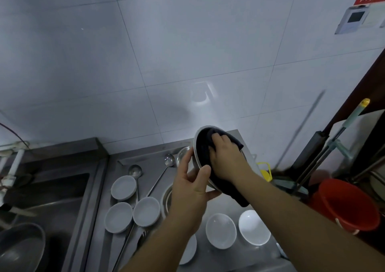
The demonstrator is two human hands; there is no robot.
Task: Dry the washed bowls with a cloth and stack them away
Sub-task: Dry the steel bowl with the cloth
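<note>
Upright, grey-rimmed bowl [196,146] in left grip [191,186]; right grip [226,159] clutches dark cloth [205,148].

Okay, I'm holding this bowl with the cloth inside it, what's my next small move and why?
Probably sweep the dark cloth around the inside of the tilted bowl: your right hand presses it there while your left hand grips the rim, and nothing is stacked yet.
</note>
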